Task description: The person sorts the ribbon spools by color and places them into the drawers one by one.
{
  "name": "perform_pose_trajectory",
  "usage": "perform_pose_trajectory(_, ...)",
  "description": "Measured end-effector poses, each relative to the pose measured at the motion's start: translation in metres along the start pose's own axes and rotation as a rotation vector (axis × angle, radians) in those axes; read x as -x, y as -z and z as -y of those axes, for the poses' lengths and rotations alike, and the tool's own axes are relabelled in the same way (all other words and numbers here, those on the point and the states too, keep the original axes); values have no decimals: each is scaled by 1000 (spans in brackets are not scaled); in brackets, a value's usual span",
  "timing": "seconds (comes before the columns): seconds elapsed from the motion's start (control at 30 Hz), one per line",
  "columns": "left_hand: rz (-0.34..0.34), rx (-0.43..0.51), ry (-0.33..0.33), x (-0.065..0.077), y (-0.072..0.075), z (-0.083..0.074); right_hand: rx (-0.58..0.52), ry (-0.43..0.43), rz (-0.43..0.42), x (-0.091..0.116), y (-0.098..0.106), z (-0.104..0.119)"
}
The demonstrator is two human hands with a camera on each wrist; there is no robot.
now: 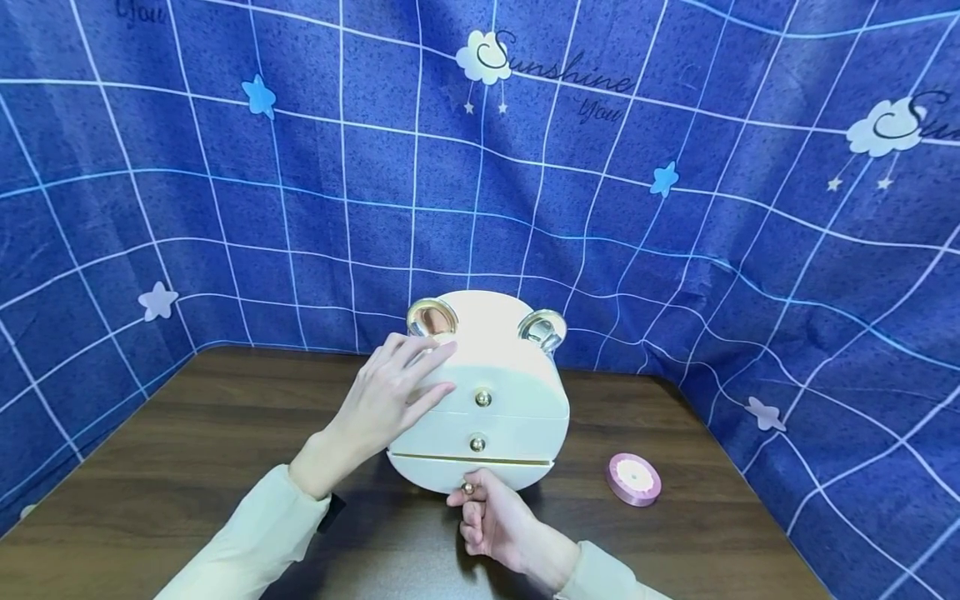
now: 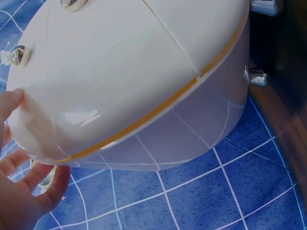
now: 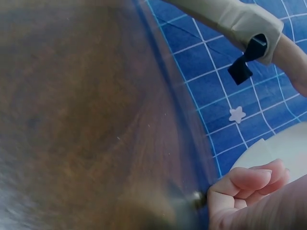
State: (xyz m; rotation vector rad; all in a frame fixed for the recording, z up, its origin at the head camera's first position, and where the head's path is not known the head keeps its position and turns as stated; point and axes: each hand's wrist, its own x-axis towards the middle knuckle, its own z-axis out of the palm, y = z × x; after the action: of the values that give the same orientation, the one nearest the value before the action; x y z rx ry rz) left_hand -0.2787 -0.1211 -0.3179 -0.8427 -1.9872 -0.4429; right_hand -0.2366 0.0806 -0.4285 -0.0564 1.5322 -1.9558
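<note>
1. Location: the white box (image 1: pixel 513 379) stands mid-table, toward the far side of the brown table (image 1: pixel 262 417), its three-drawer front facing you. The pink ribbon roll (image 1: pixel 633 479) lies to its right, apart from it.
2. Right hand (image 1: pixel 506 525): your thumb and forefinger pinch the bottom knob (image 1: pixel 468 488); the other fingers fold in toward the palm.
3. Left hand (image 1: pixel 386 392): your fingers are loose and spread over the box's upper left, near the left ear (image 1: pixel 432 317). The left wrist view shows your thumb on the front face and other fingers round the edge, by the ear. How hard they press, you cannot tell.
4. Bottom drawer (image 1: pixel 521 475): a narrow gap runs along its top edge, so it seems to sit slightly forward of the middle drawer (image 1: pixel 517 433). Its inside does not show.
5. Step in hand, judged: working the bottom drawer by its knob while your left hand steadies the box.
6. Next move, judged: it calls for a straight, level pull toward the near side, with light left-hand bracing. A skewed pull could bind the drawer or drag the box nearer.
</note>
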Motion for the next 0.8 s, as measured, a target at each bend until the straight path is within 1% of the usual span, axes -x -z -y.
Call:
perform_pose_trajectory(0.33, 3, -9, 2, -1, -1, 0, 10, -38, 73, 20, -3, -8)
perform_pose_trajectory(0.57, 9, -7, 3, -1, 0, 0, -1, -85, 133, 35, -5, -15)
perform_pose_trajectory(0.7, 6, -6, -4, -2, 0, 0, 29, -81, 139, 43, -6, -20)
perform_pose_trajectory(0.8, 5, -5, -6, -2, 0, -1, 79, -60, 126, 49, -7, -23)
